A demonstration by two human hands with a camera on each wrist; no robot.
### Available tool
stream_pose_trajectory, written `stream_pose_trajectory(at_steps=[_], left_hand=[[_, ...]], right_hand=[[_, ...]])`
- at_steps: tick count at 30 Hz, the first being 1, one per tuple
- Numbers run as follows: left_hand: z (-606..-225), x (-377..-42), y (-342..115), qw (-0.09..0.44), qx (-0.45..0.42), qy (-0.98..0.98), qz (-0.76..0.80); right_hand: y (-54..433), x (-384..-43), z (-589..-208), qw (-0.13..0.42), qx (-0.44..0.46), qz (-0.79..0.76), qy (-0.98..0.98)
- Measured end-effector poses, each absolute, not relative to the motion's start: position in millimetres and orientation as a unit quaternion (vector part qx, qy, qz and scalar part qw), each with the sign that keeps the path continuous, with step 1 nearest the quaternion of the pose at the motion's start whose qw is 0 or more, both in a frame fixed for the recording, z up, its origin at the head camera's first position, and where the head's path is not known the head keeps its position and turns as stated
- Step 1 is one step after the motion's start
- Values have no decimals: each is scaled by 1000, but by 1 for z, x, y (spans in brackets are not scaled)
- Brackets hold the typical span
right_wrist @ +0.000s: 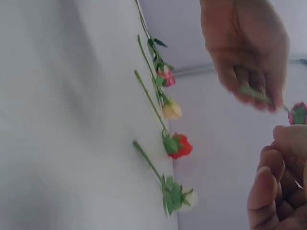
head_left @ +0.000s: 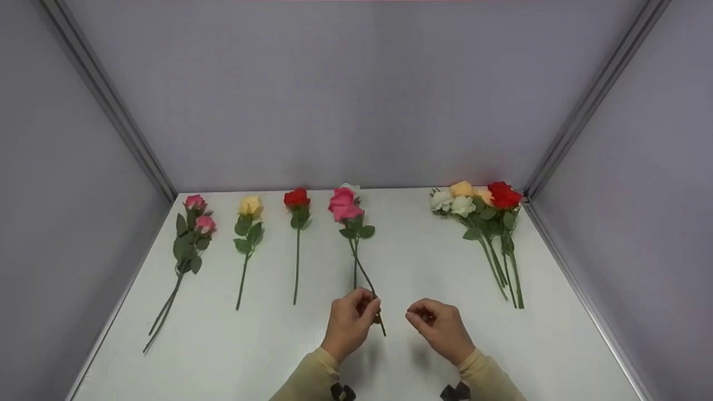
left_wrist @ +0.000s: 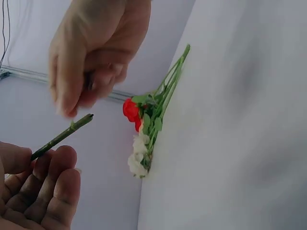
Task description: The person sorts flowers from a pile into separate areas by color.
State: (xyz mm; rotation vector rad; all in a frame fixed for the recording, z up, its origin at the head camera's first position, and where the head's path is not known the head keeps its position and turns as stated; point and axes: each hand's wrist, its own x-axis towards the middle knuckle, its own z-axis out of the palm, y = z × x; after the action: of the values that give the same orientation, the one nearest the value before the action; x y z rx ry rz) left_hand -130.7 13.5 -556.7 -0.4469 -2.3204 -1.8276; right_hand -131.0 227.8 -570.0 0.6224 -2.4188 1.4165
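In the head view my left hand (head_left: 351,323) pinches a pink rose (head_left: 344,205) low on its dark green stem, between thumb and fingers. The stem's cut end (left_wrist: 79,124) sticks out past the fingers in the left wrist view. My right hand (head_left: 440,328) hovers just right of that end, apart from it in the head view. Its fingers bend loosely toward the thumb, and I see nothing held there. Behind the pink bloom a white rose (right_wrist: 189,200) lies on the table, mostly covered in the head view.
Leftward lie a red rose (head_left: 297,197), a yellow rose (head_left: 251,207) and pink roses (head_left: 205,224) with crossed stems. On the right is a bunch of white, peach and red roses (head_left: 504,196). Grey panels (head_left: 356,94) wall the white table (head_left: 412,250) at back and sides.
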Motion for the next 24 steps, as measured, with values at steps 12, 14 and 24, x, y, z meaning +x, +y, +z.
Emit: stream_pose_trajectory(at_steps=[12, 14, 24], left_hand=[[-548, -137, -82, 126, -113, -815, -555], [-548, -137, -101, 144, -93, -830, -530], [-555, -142, -191, 225, 4, -896, -382]], right_hand=[[323, -154, -579, 119, 106, 449, -879], [338, -158, -581, 121, 85, 437, -887], [404, -168, -596, 156, -16, 352, -923]])
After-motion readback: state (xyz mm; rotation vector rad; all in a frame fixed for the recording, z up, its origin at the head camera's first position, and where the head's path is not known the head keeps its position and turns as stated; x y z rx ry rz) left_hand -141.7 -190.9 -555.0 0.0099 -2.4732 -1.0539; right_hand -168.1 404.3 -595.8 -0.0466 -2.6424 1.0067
